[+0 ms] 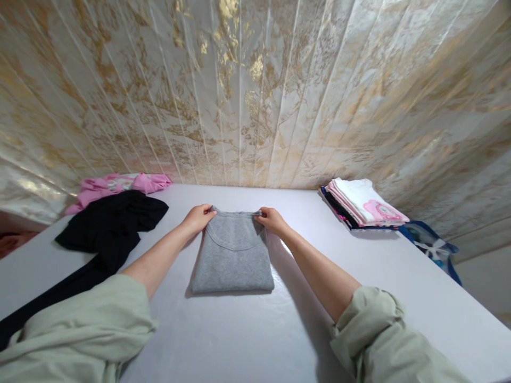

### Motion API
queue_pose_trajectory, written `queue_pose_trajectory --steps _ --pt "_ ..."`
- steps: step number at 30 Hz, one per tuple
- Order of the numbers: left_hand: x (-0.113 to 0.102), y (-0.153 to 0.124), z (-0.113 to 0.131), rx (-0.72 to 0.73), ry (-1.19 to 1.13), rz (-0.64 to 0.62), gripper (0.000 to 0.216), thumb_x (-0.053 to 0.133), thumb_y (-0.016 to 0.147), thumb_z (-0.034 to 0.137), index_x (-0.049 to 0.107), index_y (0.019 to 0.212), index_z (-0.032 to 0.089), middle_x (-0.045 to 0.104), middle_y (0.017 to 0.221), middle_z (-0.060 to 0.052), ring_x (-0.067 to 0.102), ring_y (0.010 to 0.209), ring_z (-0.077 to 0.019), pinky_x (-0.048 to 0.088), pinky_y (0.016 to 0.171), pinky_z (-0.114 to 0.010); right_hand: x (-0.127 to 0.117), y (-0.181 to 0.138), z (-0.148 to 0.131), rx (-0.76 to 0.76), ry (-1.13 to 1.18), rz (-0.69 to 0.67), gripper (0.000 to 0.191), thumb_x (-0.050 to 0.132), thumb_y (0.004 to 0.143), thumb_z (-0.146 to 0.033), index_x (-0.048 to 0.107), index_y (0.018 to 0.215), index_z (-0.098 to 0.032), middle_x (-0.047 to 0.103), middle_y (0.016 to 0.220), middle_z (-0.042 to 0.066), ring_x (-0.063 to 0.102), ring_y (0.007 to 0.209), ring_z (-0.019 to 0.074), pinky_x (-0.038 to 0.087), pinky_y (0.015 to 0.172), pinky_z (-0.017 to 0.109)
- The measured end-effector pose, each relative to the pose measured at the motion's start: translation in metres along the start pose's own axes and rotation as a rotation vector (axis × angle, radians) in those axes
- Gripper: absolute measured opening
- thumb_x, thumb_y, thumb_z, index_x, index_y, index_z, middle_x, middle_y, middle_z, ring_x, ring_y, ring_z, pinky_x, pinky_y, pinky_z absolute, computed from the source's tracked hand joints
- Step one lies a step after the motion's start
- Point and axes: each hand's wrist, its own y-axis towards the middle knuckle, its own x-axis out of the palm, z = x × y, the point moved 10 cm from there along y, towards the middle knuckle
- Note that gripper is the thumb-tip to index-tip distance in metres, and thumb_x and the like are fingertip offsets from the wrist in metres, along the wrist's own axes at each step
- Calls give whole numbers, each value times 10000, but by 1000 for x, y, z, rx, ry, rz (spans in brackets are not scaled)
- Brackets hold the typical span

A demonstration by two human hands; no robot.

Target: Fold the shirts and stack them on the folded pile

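A grey shirt [235, 266], folded into a compact block with its round neckline facing up, lies on the white table [223, 335] in front of me. My left hand [199, 218] pinches its far left corner between thumb and fingers. At the far right corner, my right hand [272, 219] grips the cloth in the same way. The shirt's near edge is flat on the table. Parts of the fingers are hidden behind the fabric.
Left of me lie a crumpled black garment [115, 218] and a pink garment [154, 182]. A stack of folded clothes [363, 202] sits at the back right. Beyond the right edge is a blue-trimmed bag [433, 247]. A white and gold curtain [239, 106] hangs behind the table.
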Motion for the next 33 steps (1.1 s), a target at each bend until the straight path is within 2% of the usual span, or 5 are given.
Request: queue_pose_trajectory --steps 5,12,21,27,33 --pt "-1 -11 7 30 -27 40 217 603 690 403 480 666 226 470 549 62 442 527 -124 313 527 -236 -3 -6 -6 -38 59 -10 139 549 744 -324 534 704 -191 458 593 -64 424 593 108 291 550 210" --pt "4 -15 -1 -6 -84 36 256 564 710 460 476 742 221 507 573 47 468 504 -127 307 488 -229 -1 -8 -6 -22 40 -37 151 527 737 -277 469 626 -194 418 561 -70 397 578 101 276 541 210" --pt "-12 -10 32 57 -176 56 277 554 746 493 475 807 234 482 601 65 473 515 -119 328 491 -217 -18 -7 -14 -23 399 -48 135 508 791 -320 535 788 -188 482 637 -50 478 551 95 385 489 176" --pt "-3 13 2 -39 -77 103 234 591 697 430 534 752 210 570 613 23 549 595 -161 394 560 -247 -11 7 1 61 -33 67 113 545 804 -243 579 713 -185 582 639 -17 540 623 127 390 578 203" --pt "-2 20 -13 -29 25 130 150 574 699 369 538 712 224 598 647 10 567 663 -181 406 620 -260 -6 10 11 83 -121 118 106 554 831 -245 611 752 -202 657 758 22 575 723 151 367 623 215"
